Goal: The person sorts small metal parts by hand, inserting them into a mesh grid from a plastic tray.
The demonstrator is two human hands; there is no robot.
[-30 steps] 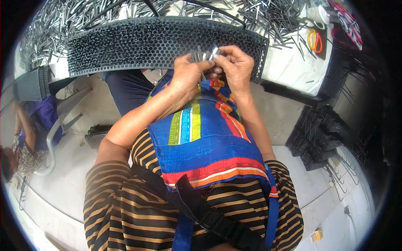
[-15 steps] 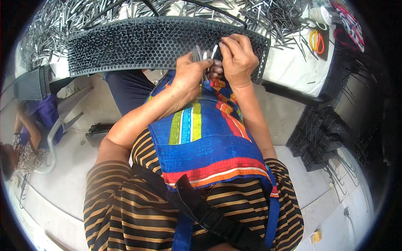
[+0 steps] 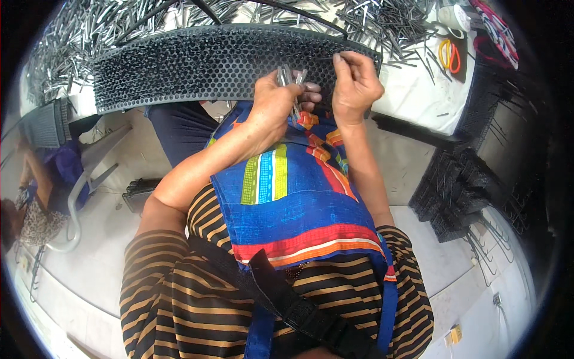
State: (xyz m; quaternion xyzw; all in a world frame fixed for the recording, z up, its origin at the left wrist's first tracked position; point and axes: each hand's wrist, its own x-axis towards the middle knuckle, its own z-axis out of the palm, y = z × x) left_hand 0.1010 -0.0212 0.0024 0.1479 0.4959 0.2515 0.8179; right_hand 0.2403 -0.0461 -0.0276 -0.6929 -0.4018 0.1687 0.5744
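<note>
A long black perforated panel [image 3: 233, 84] lies crosswise in front of me. Thin dark pieces fill many of its holes, mostly toward the far edge and the left. My left hand [image 3: 272, 107] is closed round a small bunch of narrow shiny grey strips [image 3: 286, 76], which stick up between thumb and fingers over the panel's near edge. Over the right part of the panel, my right hand [image 3: 360, 90] is closed in a pinch of thumb and forefinger. A thin dark strip seems to point left from its fingertips, hard to make out against the panel.
Loose grey strips [image 3: 394, 24] are heaped on the white table beyond the panel. Orange-and-yellow-handled scissors [image 3: 449, 57] and a white spool [image 3: 454, 18] lie at the far right. Black racks [image 3: 451, 194] stand lower right. Another person [image 3: 42, 203] sits at the left.
My right hand has moved a little right, away from my left hand. The shiny strip at its fingertips now looks dark and thin. The left hand keeps its bunch.
</note>
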